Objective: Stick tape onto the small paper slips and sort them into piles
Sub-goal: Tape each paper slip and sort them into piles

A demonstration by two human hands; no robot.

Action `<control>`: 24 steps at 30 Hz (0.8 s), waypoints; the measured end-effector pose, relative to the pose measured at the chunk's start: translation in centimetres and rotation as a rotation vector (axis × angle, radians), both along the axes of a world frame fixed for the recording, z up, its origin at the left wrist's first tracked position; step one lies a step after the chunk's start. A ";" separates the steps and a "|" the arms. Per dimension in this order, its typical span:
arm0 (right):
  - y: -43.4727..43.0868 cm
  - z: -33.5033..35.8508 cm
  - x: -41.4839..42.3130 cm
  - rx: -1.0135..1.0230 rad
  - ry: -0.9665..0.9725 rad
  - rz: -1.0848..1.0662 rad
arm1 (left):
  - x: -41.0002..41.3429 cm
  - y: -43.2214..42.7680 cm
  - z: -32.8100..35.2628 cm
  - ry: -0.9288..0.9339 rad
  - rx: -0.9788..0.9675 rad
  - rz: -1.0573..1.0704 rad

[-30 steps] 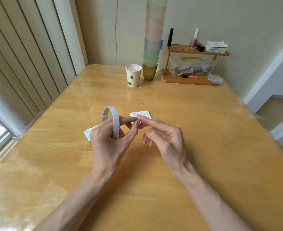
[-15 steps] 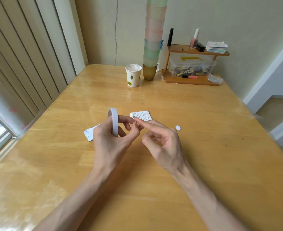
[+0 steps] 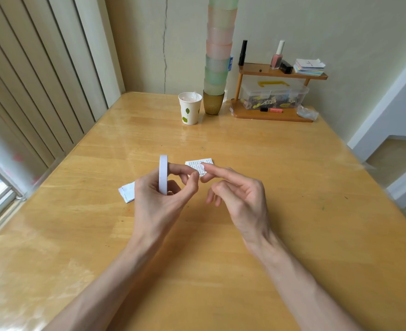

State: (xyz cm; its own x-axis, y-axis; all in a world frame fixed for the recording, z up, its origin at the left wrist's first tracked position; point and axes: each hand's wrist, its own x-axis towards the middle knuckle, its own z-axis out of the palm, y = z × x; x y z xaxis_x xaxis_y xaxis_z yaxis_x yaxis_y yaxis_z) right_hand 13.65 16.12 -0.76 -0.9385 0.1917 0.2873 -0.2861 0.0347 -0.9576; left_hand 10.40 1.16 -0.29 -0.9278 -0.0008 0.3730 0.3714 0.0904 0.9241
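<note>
Early stage. Gripped thin white tape ring (image 3: 163,174) in left hand (image 3: 159,201), thumb pinching forefinger. Carried small white tape bit (image 3: 202,166) on right hand's (image 3: 242,197) straight forefinger, over printed square paper slip (image 3: 206,161) on yellow wooden table (image 3: 292,211), seemingly untaped. Barely started sorting.

Wooden desk (image 3: 292,187), glossy top. Far edge, near the middle: white paper cup (image 3: 190,108) with green leaf print, upright. Just right of it, a tall stack of translucent cups (image 3: 217,56), green and pink, standing in a brown cup (image 3: 213,102); its top runs out of view. Far right corner: two-tier wooden rack (image 3: 268,114). Lower tier: clear lidded box (image 3: 273,94) with a yellow handle, orange highlighter (image 3: 271,110) lying in front of it. Upper tier: black tube (image 3: 243,52), pink nail polish bottle (image 3: 276,57), stack of cards (image 3: 309,67). Crumpled clear plastic (image 3: 307,113) at the rack's right end. Vertical blinds (image 3: 29,80) along the desk's left edge. Cracked wall (image 3: 165,44) behind.
</note>
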 end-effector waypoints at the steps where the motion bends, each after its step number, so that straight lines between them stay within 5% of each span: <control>1: 0.0 0.0 0.0 0.002 -0.001 -0.001 | 0.0 0.0 0.0 0.004 -0.002 -0.009; 24: -0.5 -1.1 0.0 0.295 0.091 -0.014 | -0.1 0.0 -0.3 -0.005 -0.032 0.019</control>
State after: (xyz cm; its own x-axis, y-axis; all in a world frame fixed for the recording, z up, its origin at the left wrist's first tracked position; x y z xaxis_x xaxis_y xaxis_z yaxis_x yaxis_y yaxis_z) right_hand 13.65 15.63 -1.83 -0.9044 0.0998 0.4149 -0.3674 0.3123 -0.8761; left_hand 10.30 1.17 -0.63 -0.9297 -0.0070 0.3683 0.3645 0.1269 0.9225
